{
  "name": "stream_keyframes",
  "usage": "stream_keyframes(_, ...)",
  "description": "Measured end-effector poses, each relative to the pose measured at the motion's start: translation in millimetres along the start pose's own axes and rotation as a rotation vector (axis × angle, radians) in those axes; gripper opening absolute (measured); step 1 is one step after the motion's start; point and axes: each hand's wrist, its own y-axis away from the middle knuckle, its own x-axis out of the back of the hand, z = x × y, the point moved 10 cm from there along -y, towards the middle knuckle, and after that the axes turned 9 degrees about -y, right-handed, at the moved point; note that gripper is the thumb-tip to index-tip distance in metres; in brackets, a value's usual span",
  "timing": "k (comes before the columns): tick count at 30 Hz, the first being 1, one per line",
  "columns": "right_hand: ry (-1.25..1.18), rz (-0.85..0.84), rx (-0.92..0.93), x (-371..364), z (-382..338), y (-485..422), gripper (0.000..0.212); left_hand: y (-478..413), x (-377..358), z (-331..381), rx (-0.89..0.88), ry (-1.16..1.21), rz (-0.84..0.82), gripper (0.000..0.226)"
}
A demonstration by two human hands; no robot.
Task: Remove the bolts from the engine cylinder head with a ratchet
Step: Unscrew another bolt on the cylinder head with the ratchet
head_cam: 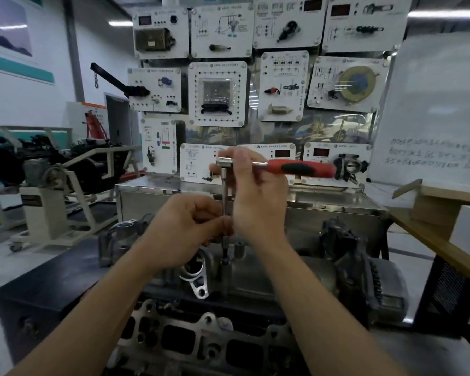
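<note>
A ratchet with a red and black handle is held level above the engine cylinder head. Its long extension bar hangs straight down from the ratchet head to a socket that sits on the cylinder head, hiding any bolt below it. My right hand grips the ratchet at its head end, fingers wrapped over the top. My left hand pinches the lower part of the extension bar. A short metal sleeve stands just right of the socket.
The cylinder head lies on a dark workbench. A steel cabinet with white training panels rises behind it. An engine on a stand is at the left, a wooden table at the right.
</note>
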Motion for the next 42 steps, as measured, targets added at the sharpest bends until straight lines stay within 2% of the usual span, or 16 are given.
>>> stream_keyframes(2, 0.245, -0.066, 0.351, -16, -30, 12, 0.019, 2, 0, 1, -0.024, -0.006, 0.023, 0.009)
stream_keyframes(3, 0.274, -0.081, 0.371, -20, -31, 13, 0.017, 3, 0, 1, -0.024, -0.011, 0.034, 0.010)
stream_keyframes(6, 0.064, -0.046, 0.022, -10, -6, 1, 0.023, 4, 1, 0, 0.017, -0.007, 0.076, 0.005)
stream_keyframes(8, -0.322, -0.008, -0.338, -7, 25, 1, 0.028, 2, 1, -1, 0.049, -0.026, 0.067, 0.015)
stream_keyframes(10, -0.647, -0.037, -0.581, -15, 41, 6, 0.033, 1, -2, 1, 0.060, -0.066, -0.010, 0.017)
stream_keyframes(15, -0.884, -0.061, -0.726, -18, 46, 9, 0.034, -2, -11, 7, 0.099, -0.063, -0.320, 0.020)
stream_keyframes(17, -0.815, -0.064, -0.730, -12, 47, 7, 0.036, -5, -17, 11, 0.102, -0.080, -0.424, 0.021)
stream_keyframes(20, -0.668, -0.061, -0.717, -7, 51, 6, 0.037, -11, -17, 12, 0.124, -0.100, -0.384, 0.020)
stream_keyframes(22, -0.538, -0.045, -0.622, -3, 49, 3, 0.033, -11, -13, 11, 0.124, -0.130, -0.280, 0.020)
stream_keyframes(26, 0.062, -0.077, 0.037, 3, -6, -3, 0.018, -6, 1, 15, 0.074, -0.192, -0.021, 0.025)
stream_keyframes(28, 0.217, -0.108, 0.218, -6, -21, 2, 0.018, -3, 3, 14, 0.076, -0.208, 0.032, 0.024)
stream_keyframes(30, 0.073, -0.071, 0.054, -3, -5, -1, 0.022, -3, 1, 9, 0.107, -0.179, 0.000, 0.021)
stream_keyframes(33, -0.438, -0.016, -0.463, -3, 39, 2, 0.030, -2, -13, 2, 0.170, 0.013, -0.195, 0.015)
stream_keyframes(35, -0.737, -0.013, -0.699, -6, 54, 8, 0.034, -4, -16, 3, 0.152, -0.043, -0.314, 0.017)
stream_keyframes(39, -0.894, 0.017, -0.778, -6, 57, 10, 0.031, -6, -19, 2, 0.159, -0.071, -0.419, 0.022)
stream_keyframes(42, -0.773, 0.041, -0.727, -5, 55, 8, 0.030, -8, -13, 2, 0.163, -0.114, -0.281, 0.020)
